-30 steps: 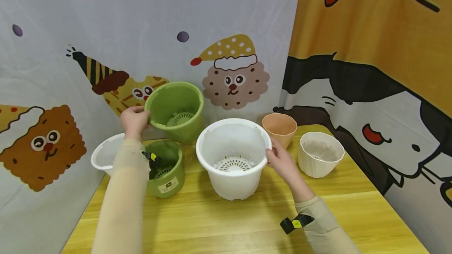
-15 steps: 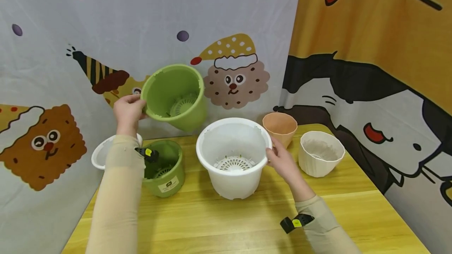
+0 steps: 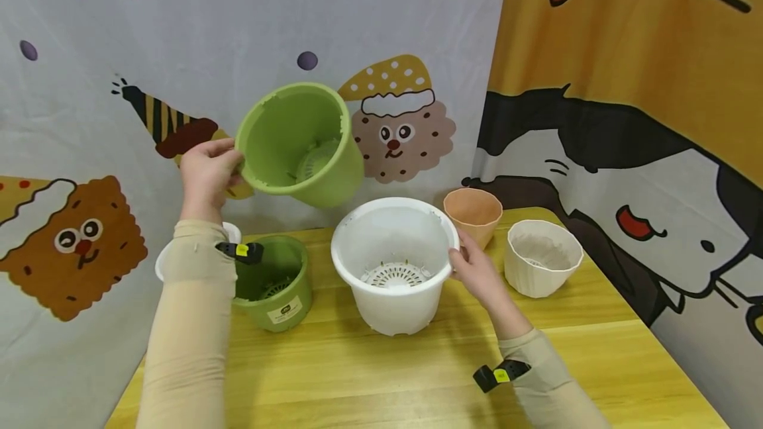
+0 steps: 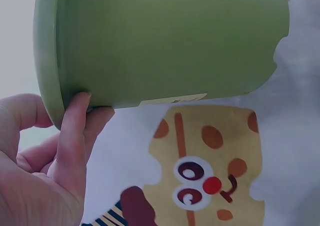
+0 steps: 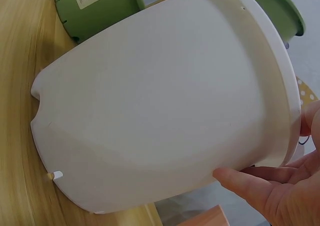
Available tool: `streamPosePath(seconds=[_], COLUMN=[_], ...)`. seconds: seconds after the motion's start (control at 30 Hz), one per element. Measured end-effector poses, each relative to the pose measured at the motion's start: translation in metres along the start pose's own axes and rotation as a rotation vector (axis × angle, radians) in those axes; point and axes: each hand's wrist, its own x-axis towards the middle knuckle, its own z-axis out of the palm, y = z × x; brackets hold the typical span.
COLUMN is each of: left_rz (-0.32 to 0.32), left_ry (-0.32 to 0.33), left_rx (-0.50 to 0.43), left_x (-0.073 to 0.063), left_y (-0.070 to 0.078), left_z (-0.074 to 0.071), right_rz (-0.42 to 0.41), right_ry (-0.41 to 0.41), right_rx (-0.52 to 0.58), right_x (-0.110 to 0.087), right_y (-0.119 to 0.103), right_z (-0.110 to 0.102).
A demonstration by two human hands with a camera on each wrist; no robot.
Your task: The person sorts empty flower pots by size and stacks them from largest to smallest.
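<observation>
My left hand [image 3: 206, 174] pinches the rim of a large green flower pot [image 3: 336, 174], which hangs tilted in the air above the table. In the left wrist view, the thumb and fingers clasp the green rim from both sides, and a label strip shows on the pot's wall. My right hand [image 3: 479, 277] grips the right rim of a large white flower pot [image 3: 396, 310] with drainage slots in its floor. That white pot stands upright on the table; in the right wrist view its wall [image 5: 160, 95] fills most of the picture.
A smaller green pot [image 3: 286, 310] with a label stands left of the white pot. Behind my left forearm, a white pot [image 3: 231, 233] is mostly hidden. On the right stand a terracotta-coloured pot [image 3: 485, 210] and a cream pot [image 3: 536, 277]. A printed curtain [image 3: 381, 12] backs the wooden table [image 3: 369, 382].
My left hand has lifted the large green pot higher and tipped it further, its opening turning toward the left. The right hand and the white pot have stayed where they were.
</observation>
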Motion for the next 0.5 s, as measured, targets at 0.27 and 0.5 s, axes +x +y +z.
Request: streamPosePath(seconds=[0.27, 0.5], left_rz=[0.054, 0.085], left_ry=[-0.060, -0.116], left_rx=[-0.003, 0.026], left_x=[-0.013, -0.024], left_y=[0.015, 0.027], left_z=[0.009, 0.022], right_rz=[-0.003, 0.002], right_ry=[-0.003, 0.001], right_rx=[0.013, 0.016], right_x=[-0.001, -0.001], right_y=[-0.003, -0.002], right_z=[0.000, 0.000])
